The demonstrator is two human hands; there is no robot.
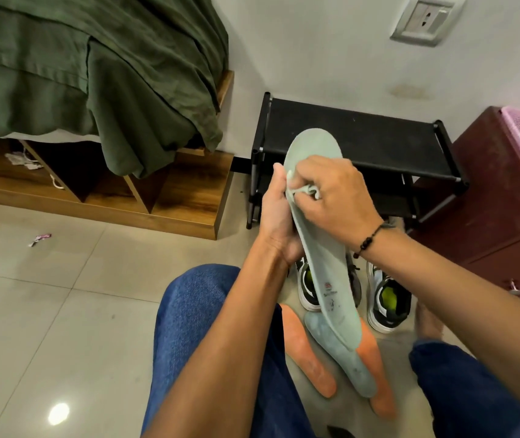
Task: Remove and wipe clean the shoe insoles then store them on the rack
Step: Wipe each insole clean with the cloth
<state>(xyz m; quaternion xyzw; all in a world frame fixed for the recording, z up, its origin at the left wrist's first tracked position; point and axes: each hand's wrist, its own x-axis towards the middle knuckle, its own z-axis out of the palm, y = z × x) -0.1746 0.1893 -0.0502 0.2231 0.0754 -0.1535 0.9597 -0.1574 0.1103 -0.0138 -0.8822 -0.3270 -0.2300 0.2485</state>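
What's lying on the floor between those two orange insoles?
In the head view, a grey-green insole lies on the floor between the two orange insoles, overlapping the right one.

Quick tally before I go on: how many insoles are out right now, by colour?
Pale green insoles: 2, one held up by the left hand while the right hand wipes it, one on the floor.
Orange insoles: 2, both on the floor.
Total: 4

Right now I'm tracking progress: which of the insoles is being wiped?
The pale green insole held up in the left hand, with the right hand pressing a cloth on it. The other green one and two orange ones lie on the floor.
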